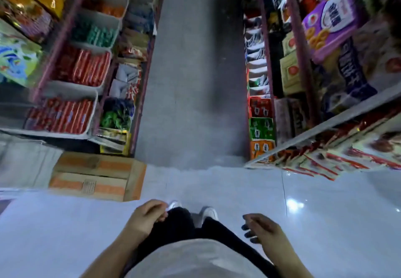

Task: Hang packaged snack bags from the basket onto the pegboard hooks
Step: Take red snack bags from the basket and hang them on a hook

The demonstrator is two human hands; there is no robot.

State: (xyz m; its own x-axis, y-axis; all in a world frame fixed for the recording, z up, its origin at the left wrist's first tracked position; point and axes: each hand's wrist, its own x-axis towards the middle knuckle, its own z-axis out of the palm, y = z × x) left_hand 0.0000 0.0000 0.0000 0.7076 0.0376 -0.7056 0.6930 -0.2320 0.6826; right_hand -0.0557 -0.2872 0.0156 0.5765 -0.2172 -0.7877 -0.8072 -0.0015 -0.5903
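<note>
Empty-handed at the aisle mouth, no basket or pegboard in view.
Left hand (149, 214) and right hand (259, 226) loosely curled, holding nothing; best find the basket first, past the carton (95, 175), between shelves (71, 69).

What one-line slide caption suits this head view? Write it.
Person stands at a shop aisle's mouth, left hand and right hand empty, between stocked snack shelves.
</note>
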